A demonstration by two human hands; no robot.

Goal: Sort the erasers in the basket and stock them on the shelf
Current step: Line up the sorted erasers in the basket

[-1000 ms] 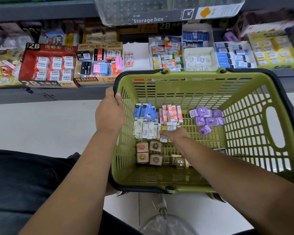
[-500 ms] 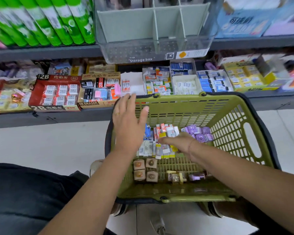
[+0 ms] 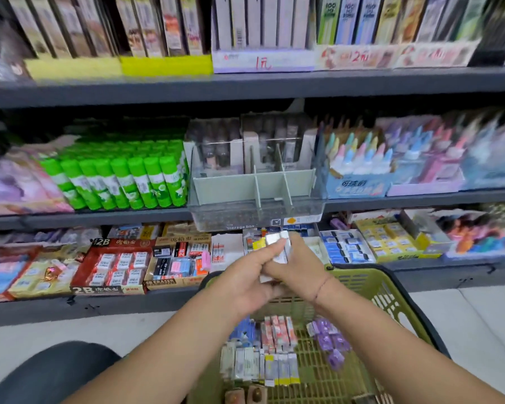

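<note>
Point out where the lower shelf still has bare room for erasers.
Mostly bare: the white tray right of the 4B eraser box; the divided storage box above looks empty. The red 2B box is packed.

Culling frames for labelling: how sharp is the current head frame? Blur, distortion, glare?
Head view: motion blur smears the upper shelves and the right edge; left hand, right hand and their white erasers are soft; green basket contents blurred; wide-angle bows shelf edges; lighting even.

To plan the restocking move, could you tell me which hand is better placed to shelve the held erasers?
Probably right: the right hand wraps the white erasers and sits closest to the blue-and-white eraser box on the shelf; the left hand only pinches their edge.
</note>
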